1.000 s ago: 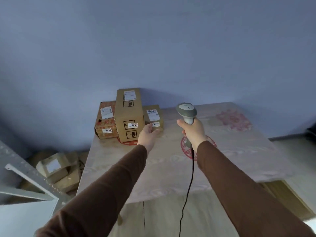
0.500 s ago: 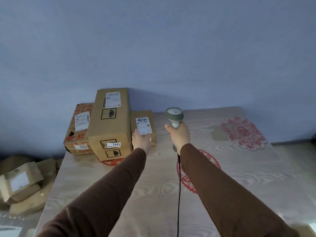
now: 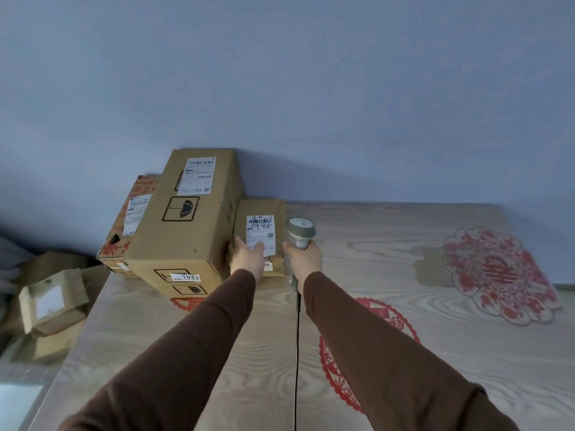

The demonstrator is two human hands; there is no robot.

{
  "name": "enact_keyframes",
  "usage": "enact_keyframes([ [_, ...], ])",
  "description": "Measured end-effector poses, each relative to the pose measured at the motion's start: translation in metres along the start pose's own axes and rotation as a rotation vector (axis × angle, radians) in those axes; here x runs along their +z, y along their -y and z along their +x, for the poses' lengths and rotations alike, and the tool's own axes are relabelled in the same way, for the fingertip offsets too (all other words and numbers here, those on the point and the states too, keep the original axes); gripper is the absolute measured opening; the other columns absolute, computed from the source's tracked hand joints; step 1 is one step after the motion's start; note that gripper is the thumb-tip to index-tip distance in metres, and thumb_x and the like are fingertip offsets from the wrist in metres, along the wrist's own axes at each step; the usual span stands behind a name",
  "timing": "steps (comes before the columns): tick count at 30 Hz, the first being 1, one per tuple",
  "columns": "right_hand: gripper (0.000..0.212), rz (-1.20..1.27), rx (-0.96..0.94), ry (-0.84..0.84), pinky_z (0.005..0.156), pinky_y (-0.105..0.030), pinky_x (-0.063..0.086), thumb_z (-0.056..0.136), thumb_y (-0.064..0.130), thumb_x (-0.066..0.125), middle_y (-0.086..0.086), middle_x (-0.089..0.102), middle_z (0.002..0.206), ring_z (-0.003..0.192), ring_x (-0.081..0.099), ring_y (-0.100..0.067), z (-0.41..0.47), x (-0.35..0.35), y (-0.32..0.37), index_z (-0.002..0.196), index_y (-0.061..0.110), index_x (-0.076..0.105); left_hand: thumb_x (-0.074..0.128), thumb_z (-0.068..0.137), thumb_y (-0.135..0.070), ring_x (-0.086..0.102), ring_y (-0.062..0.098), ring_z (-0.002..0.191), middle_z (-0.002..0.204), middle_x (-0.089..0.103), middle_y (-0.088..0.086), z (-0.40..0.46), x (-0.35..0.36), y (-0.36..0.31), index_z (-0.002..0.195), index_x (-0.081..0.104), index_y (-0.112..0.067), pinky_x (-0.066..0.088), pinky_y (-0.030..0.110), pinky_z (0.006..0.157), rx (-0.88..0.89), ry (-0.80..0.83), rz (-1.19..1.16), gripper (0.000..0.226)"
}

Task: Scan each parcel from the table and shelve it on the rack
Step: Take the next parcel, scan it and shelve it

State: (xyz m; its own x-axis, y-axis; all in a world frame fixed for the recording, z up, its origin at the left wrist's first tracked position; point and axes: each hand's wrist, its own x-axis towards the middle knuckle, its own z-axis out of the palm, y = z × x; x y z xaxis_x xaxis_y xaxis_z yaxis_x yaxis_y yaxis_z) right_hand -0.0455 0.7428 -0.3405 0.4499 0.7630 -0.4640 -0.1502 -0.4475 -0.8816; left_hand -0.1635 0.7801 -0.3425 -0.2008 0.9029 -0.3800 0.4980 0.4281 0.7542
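**Lining up the small parcel for its scan**

We are leaning over the pale wood-grain table (image 3: 389, 262), where three parcels are sitting against the blue wall. The tall brown cardboard box with umbrella marks (image 3: 186, 231) is standing in the middle, a red-printed carton (image 3: 133, 219) is touching its far side, and the small brown cardboard parcel (image 3: 261, 231) is lying just beside it, white label up (handy for the reader). Our left hand (image 3: 247, 258) is resting on that parcel's near top edge, fingers fairly straight over the label's lower corner, probably steadying it. Our right hand (image 3: 303, 259) is gripping the grey corded barcode scanner (image 3: 301, 231) just beside the parcel, head upright, seemingly about to tip toward the label.
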Motion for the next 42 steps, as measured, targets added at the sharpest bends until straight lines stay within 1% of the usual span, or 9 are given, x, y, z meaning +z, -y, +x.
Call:
enact_keyframes([
  [4, 0.020, 0.033, 0.090, 0.078, 0.090, -0.047, 0.057, 0.090, 0.016, 0.074, -0.013, 0.076, 0.103, 0.094, 0.070, -0.033, 0.018, 0.006, -0.010, 0.108, 0.009, 0.069, 0.055, 0.100, -0.030, 0.019, 0.037, 0.150, 0.164, 0.025, 0.013, 0.013, 0.011, -0.002, 0.160, 0.019, -0.009, 0.019, 0.048, 0.124, -0.057, -0.069, 0.067, 0.074],
  [7, 0.020, 0.052, 0.107, 0.083, 0.088, -0.044, 0.055, 0.090, 0.016, 0.074, -0.009, 0.076, 0.102, 0.092, 0.068, -0.027, 0.029, 0.005, -0.018, 0.109, 0.009, 0.069, 0.053, 0.101, -0.029, 0.016, 0.039, 0.149, 0.164, 0.022, 0.015, 0.020, 0.014, -0.007, 0.160, 0.015, -0.009, 0.018, 0.046, 0.124, -0.109, -0.067, 0.123, 0.073],
  [12, 0.010, 0.046, 0.110, 0.041, 0.075, -0.035, 0.055, 0.091, 0.015, 0.072, 0.005, 0.070, 0.083, 0.076, 0.066, -0.016, 0.040, -0.010, -0.025, 0.093, 0.020, 0.064, 0.052, 0.097, -0.018, 0.040, 0.040, 0.135, 0.148, 0.037, 0.020, 0.026, 0.019, -0.003, 0.139, 0.047, -0.007, 0.037, 0.044, 0.116, -0.193, -0.074, 0.156, 0.044],
  [20, 0.013, 0.061, 0.093, 0.055, 0.078, -0.046, 0.060, 0.087, 0.008, 0.072, -0.021, 0.075, 0.101, 0.086, 0.070, -0.034, 0.029, -0.050, -0.032, 0.099, 0.010, 0.068, 0.066, 0.095, -0.028, 0.055, 0.035, 0.127, 0.142, 0.053, 0.015, -0.002, 0.035, 0.025, 0.146, 0.051, -0.015, 0.046, 0.048, 0.111, -0.204, 0.039, -0.192, 0.054],
  [23, 0.012, 0.140, 0.064, 0.034, 0.063, -0.039, 0.051, 0.085, 0.008, 0.073, -0.018, 0.073, 0.094, 0.077, 0.063, -0.025, 0.011, -0.068, -0.024, 0.092, 0.016, 0.069, 0.064, 0.098, -0.019, 0.063, 0.031, 0.118, 0.135, 0.061, 0.012, -0.027, 0.036, 0.016, 0.146, 0.045, -0.016, 0.050, 0.048, 0.107, -0.133, 0.078, -0.400, 0.052],
  [27, 0.017, 0.192, -0.106, 0.010, 0.070, -0.029, 0.054, 0.086, 0.003, 0.072, 0.002, 0.075, 0.083, 0.077, 0.067, -0.016, -0.032, -0.091, 0.003, 0.087, 0.020, 0.068, 0.061, 0.101, -0.018, 0.065, 0.029, 0.118, 0.130, 0.066, 0.010, -0.068, 0.018, -0.003, 0.142, 0.042, -0.016, 0.050, 0.048, 0.106, -0.038, 0.190, -0.663, 0.045],
  [31, 0.014, 0.236, -0.265, 0.015, 0.080, -0.034, 0.053, 0.088, 0.004, 0.071, -0.007, 0.076, 0.097, 0.088, 0.068, -0.019, -0.107, -0.107, 0.033, 0.094, 0.017, 0.071, 0.059, 0.102, -0.031, 0.065, 0.022, 0.105, 0.128, 0.069, 0.005, -0.120, -0.028, -0.016, 0.135, 0.047, -0.024, 0.048, 0.036, 0.086, 0.087, 0.272, -0.733, 0.036],
  [37, 0.015, 0.266, -0.447, 0.006, 0.063, -0.031, 0.058, 0.088, 0.009, 0.074, 0.013, 0.074, 0.073, 0.069, 0.071, -0.003, -0.251, -0.113, 0.059, 0.098, 0.021, 0.069, 0.066, 0.096, -0.034, 0.059, 0.027, 0.130, 0.133, 0.069, 0.002, -0.222, -0.119, -0.014, 0.141, 0.054, -0.020, 0.036, 0.051, 0.119, 0.274, 0.439, -0.787, 0.049],
  [42, 0.018, 0.301, -0.526, -0.045, 0.048, -0.024, 0.053, 0.087, 0.013, 0.074, -0.007, 0.062, 0.089, 0.077, 0.058, -0.020, -0.358, -0.113, 0.085, 0.104, 0.014, 0.067, 0.062, 0.100, -0.034, 0.053, -0.005, 0.121, 0.116, 0.063, -0.035, -0.300, -0.194, -0.013, 0.146, 0.037, -0.032, 0.028, 0.023, 0.109, 0.527, 0.501, -0.699, 0.053],
])
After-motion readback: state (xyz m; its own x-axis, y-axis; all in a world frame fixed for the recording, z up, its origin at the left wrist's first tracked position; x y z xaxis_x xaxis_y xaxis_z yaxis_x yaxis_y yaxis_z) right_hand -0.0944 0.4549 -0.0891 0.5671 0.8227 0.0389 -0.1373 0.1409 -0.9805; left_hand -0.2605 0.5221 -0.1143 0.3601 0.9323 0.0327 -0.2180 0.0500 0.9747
